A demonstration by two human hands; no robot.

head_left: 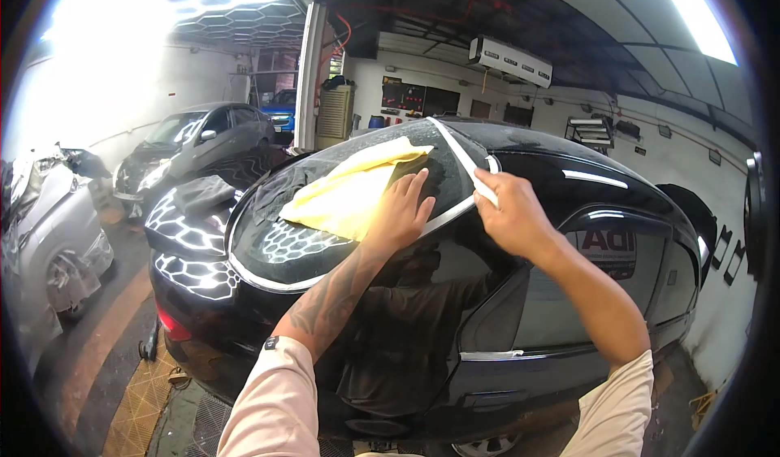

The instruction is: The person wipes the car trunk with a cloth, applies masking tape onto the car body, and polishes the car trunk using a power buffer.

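The left hand (398, 213) is spread with its fingers pointing to the far right, over the near right part of the dark, curved rear window (301, 242), grasping nothing; whether its palm presses the glass is hidden. The right hand (512, 213) is curled tight, its thumb and fingers pinching a narrow white tape strip (453, 150) at the window's right corner. Both arms reach forward from the near side, the right elbow bent outward, the left forearm slanting over the window's near edge.

The strip follows the window's near and right edges. A bright yellow soft cloth (349, 189) lies rumpled on the glass, its right edge just beside the left hand, and a crumpled dark cloth (280, 189) lies left of it. To the right of the right hand, the roof and side window (561, 311) of the glossy black car (414, 327) curve away.

Farther left, a brown-banded floor (106, 351) gives a passage between the black car's rear and a silver car partly wrapped in clear plastic (57, 254); a dark grey car (195, 144) stands beyond.
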